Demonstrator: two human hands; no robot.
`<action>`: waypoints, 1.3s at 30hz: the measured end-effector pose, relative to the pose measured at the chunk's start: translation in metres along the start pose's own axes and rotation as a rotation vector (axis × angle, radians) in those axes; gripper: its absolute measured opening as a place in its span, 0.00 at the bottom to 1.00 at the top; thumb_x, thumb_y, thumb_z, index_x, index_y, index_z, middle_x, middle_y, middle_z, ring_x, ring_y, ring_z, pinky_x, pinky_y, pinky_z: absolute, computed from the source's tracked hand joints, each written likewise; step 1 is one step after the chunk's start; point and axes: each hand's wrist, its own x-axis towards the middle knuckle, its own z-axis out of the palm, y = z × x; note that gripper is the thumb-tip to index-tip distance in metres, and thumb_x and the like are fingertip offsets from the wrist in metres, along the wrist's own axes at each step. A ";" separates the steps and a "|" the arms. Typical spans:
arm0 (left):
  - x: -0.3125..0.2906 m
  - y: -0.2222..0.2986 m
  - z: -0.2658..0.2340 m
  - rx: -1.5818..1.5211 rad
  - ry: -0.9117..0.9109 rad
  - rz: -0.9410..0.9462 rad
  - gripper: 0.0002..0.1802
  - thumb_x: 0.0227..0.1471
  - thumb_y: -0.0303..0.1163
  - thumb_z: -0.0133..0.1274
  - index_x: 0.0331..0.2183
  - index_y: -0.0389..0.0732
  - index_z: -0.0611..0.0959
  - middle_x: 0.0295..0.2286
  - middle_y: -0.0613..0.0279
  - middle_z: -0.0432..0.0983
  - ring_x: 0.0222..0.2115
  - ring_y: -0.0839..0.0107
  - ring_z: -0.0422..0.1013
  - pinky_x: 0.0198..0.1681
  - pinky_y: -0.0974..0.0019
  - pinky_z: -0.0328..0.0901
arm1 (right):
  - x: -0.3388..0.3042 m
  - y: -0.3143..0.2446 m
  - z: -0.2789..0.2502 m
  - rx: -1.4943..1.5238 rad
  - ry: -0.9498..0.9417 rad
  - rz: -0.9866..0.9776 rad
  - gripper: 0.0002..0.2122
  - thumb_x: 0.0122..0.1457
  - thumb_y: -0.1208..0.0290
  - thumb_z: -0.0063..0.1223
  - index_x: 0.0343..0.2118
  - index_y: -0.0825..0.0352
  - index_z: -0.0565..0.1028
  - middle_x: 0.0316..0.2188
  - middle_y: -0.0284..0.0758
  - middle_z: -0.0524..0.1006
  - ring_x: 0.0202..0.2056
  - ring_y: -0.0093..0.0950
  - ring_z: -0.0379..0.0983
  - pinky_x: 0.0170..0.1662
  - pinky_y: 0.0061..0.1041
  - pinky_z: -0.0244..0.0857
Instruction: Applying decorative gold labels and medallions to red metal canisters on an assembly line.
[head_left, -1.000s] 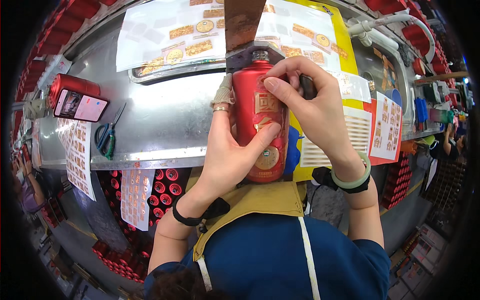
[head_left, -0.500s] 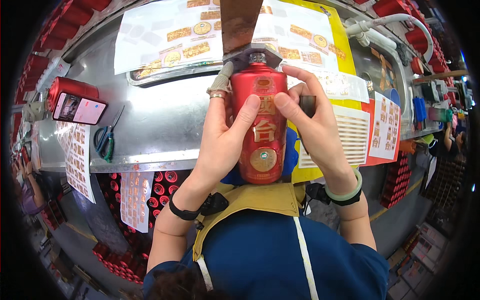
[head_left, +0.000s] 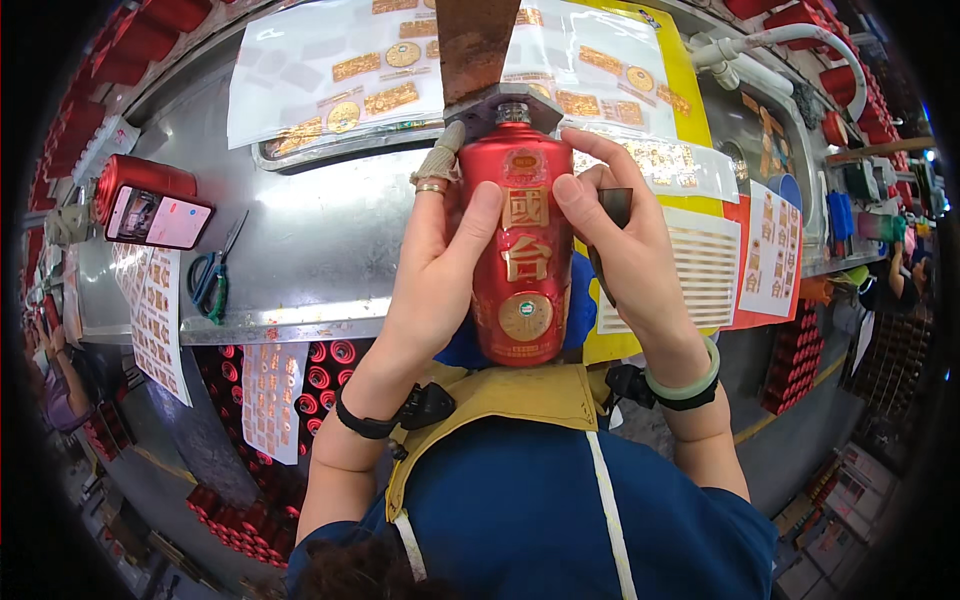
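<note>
One red bottle (head_left: 525,236) is lying face up between the left hand (head_left: 428,285) and the right hand (head_left: 642,265), its neck pointing toward a metal bracket (head_left: 484,112) and its base sitting close to a tan apron (head_left: 520,392). If the thumbs were pressing unevenly, the bottle could be rolling sideways or its neck slipping out of line with the bracket. The dark tool (head_left: 620,205) is lying close to the bottle's right edge, so a careless turn of the wrist could be scraping the red coat or the gold lettering (head_left: 525,208). The left hand is gripping the bottle's left side, thumb bending over the front, with a cloth finger cover (head_left: 440,160) reaching toward the shoulder. The right hand is holding the tool in its curled fingers; its thumb is resting at the bottle's edge and its forefinger is stretching toward the shoulder. Both forearms are angling inward.
</note>
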 end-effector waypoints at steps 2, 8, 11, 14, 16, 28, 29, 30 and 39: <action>0.000 0.002 0.001 -0.015 0.000 0.002 0.36 0.71 0.35 0.48 0.70 0.34 0.54 0.64 0.49 0.60 0.63 0.66 0.61 0.66 0.60 0.59 | 0.000 0.001 0.000 0.019 0.009 0.020 0.25 0.61 0.68 0.68 0.59 0.65 0.71 0.27 0.20 0.61 0.29 0.11 0.57 0.33 0.12 0.53; 0.000 0.000 -0.004 0.017 -0.005 -0.001 0.37 0.70 0.35 0.49 0.70 0.33 0.53 0.64 0.49 0.60 0.63 0.66 0.61 0.65 0.61 0.60 | -0.001 0.000 0.003 -0.070 0.030 -0.023 0.28 0.58 0.67 0.71 0.59 0.66 0.71 0.27 0.20 0.61 0.28 0.11 0.57 0.32 0.12 0.54; 0.000 0.000 -0.004 0.007 -0.006 -0.020 0.37 0.69 0.34 0.51 0.70 0.33 0.54 0.64 0.50 0.60 0.62 0.66 0.62 0.65 0.60 0.60 | -0.002 0.000 0.003 -0.083 0.027 -0.033 0.29 0.57 0.67 0.71 0.59 0.67 0.70 0.27 0.20 0.61 0.28 0.11 0.57 0.32 0.12 0.54; -0.001 0.001 -0.002 0.032 -0.007 0.007 0.38 0.68 0.33 0.52 0.70 0.33 0.54 0.63 0.50 0.61 0.62 0.66 0.63 0.64 0.60 0.61 | -0.002 0.003 0.002 -0.129 0.030 -0.056 0.29 0.57 0.67 0.71 0.60 0.67 0.70 0.27 0.20 0.61 0.28 0.11 0.57 0.32 0.12 0.54; 0.000 0.001 -0.001 0.028 -0.009 0.028 0.38 0.68 0.32 0.53 0.70 0.33 0.54 0.63 0.50 0.61 0.61 0.66 0.64 0.64 0.60 0.61 | -0.001 0.004 0.000 -0.096 0.019 -0.052 0.29 0.57 0.67 0.71 0.60 0.67 0.70 0.28 0.20 0.61 0.29 0.11 0.57 0.32 0.12 0.55; 0.002 0.003 0.003 0.007 0.021 -0.007 0.37 0.67 0.33 0.54 0.69 0.32 0.56 0.61 0.50 0.64 0.60 0.67 0.66 0.62 0.62 0.64 | 0.002 0.002 0.002 -0.058 0.022 -0.043 0.26 0.60 0.67 0.69 0.58 0.67 0.71 0.27 0.20 0.61 0.28 0.11 0.57 0.32 0.12 0.54; 0.001 0.004 0.004 0.005 0.029 0.000 0.38 0.67 0.33 0.54 0.69 0.32 0.56 0.61 0.50 0.64 0.60 0.67 0.66 0.62 0.62 0.64 | 0.003 0.001 0.000 -0.057 0.019 -0.046 0.26 0.60 0.67 0.69 0.58 0.67 0.71 0.27 0.20 0.61 0.28 0.11 0.57 0.32 0.12 0.54; 0.001 0.004 0.004 0.004 0.037 0.006 0.38 0.66 0.32 0.55 0.68 0.32 0.56 0.61 0.50 0.65 0.59 0.67 0.66 0.62 0.62 0.64 | 0.006 -0.002 -0.004 -0.096 -0.016 -0.017 0.25 0.61 0.69 0.67 0.58 0.68 0.70 0.29 0.21 0.63 0.30 0.12 0.59 0.34 0.13 0.57; -0.002 0.007 0.005 0.170 0.057 -0.049 0.46 0.57 0.27 0.63 0.68 0.32 0.55 0.57 0.48 0.68 0.54 0.66 0.72 0.56 0.62 0.70 | 0.032 -0.056 -0.021 -0.460 -0.016 -0.650 0.14 0.59 0.85 0.55 0.48 0.69 0.77 0.39 0.36 0.80 0.42 0.30 0.76 0.47 0.28 0.71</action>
